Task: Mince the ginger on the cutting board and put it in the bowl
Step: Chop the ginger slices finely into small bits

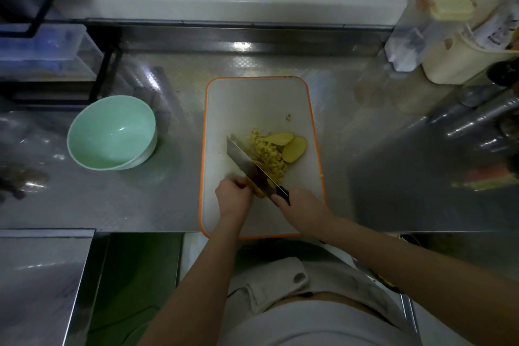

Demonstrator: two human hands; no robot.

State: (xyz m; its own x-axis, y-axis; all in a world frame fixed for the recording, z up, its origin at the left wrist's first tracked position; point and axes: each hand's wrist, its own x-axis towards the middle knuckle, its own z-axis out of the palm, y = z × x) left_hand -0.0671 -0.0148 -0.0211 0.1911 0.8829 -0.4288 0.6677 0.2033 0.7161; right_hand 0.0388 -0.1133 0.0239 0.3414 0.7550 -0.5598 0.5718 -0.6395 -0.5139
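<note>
Right hand (304, 209): your fingers are wrapped round the black handle of the knife (247, 161), over the near-right part of the cutting board (252, 98).
Left hand (234, 195): fingers curled, knuckles toward the blade, just left of the blade's heel.
Left grip: a yellow piece of ginger (269, 153) sits at your fingertips, partly under the blade; you cannot tell from this view whether the hand pinches it or only rests against it.
Knife axis: diagonal, tip far-left, handle near-right; the flat face shows on the left side.
Ginger, location: on the near-right half of the board, none of it off the board.
Ginger vs. grip: the minced pile lies just right of the blade and runs along it, beyond your right hand.
Ginger slices: two oval slices touch the pile's far-right side and overlap. The farther one has its long axis roughly left to right; the nearer one slants near-left to far-right.
Stray bits: one fleck beyond the pile, one by the board's right rim.
Bowl (112, 132): pale green, upright on the steel counter (379, 149), left of the board, well apart from the ginger.
</note>
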